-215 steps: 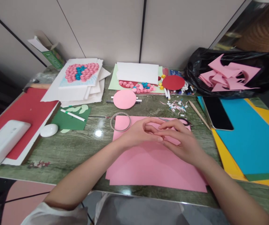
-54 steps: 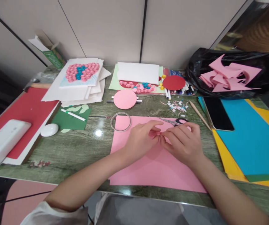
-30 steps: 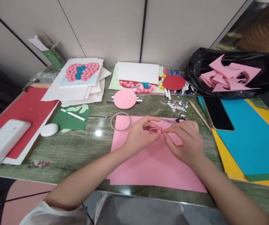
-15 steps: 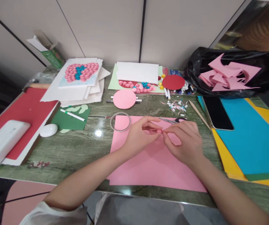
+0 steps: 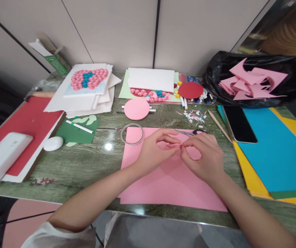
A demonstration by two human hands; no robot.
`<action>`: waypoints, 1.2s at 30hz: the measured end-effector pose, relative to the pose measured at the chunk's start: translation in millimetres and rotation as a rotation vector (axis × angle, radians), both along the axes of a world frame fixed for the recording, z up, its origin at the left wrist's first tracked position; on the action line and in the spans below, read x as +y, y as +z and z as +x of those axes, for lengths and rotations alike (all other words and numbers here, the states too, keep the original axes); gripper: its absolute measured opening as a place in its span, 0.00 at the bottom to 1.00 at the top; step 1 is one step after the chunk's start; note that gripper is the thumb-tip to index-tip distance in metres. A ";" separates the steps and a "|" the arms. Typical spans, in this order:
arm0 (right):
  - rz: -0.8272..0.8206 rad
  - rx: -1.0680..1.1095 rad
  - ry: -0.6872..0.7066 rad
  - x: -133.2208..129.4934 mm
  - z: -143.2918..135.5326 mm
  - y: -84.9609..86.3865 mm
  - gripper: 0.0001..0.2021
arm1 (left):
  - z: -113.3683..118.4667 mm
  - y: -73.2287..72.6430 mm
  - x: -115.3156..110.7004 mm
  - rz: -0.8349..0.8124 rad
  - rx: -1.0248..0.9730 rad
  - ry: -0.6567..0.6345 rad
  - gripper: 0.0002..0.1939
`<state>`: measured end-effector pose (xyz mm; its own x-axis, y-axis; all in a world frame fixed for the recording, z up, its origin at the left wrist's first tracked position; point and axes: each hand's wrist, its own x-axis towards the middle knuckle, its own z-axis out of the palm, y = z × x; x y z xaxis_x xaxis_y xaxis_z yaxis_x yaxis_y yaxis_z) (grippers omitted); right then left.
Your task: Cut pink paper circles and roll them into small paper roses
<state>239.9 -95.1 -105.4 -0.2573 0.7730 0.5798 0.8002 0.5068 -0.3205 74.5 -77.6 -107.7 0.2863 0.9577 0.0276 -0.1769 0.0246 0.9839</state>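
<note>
My left hand (image 5: 156,148) pinches a small pink paper piece (image 5: 174,145) between thumb and fingers. On its right, my right hand (image 5: 204,153) grips the other end of the same piece with its fingertips. Both hands are over large pink paper sheets (image 5: 148,187). Scissors (image 5: 198,132) lie just behind the right hand, their blades partly hidden. A clear ring (image 5: 132,134), likely a roll of tape, rests at the sheets' back left corner. Behind it is a stack of pink paper circles (image 5: 137,109) on some pens.
Pink rolled flowers (image 5: 79,77) sit on white paper at the back left. A black bag (image 5: 212,74) with pink scraps stands at the back right. A phone (image 5: 240,124) lies on blue paper (image 5: 279,148); a wooden stick (image 5: 219,125) is beside it.
Both sets of fingertips have shifted slightly to the right with the pink piece. The piece now looks flatter between them.
</note>
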 end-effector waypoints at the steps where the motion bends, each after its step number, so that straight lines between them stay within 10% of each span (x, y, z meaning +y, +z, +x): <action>1: -0.007 0.001 0.000 -0.2 0.1 0.0 0.04 | 0.0 0.4 -0.1 0.002 0.001 0.001 0.17; 14: -0.484 0.434 0.069 0.7 -0.9 1.8 0.05 | -0.1 -0.3 -3.6 0.096 0.046 0.068 0.15; 36: -0.550 0.629 0.033 -4.6 -13.8 -2.3 0.05 | 4.6 -5.0 -11.5 0.102 -0.020 0.152 0.15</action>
<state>226.1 -99.7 -107.7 -0.0394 0.9856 0.1647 0.3768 0.1673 -0.9111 79.1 -89.1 -112.8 0.1368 0.9819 0.1310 -0.1903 -0.1038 0.9762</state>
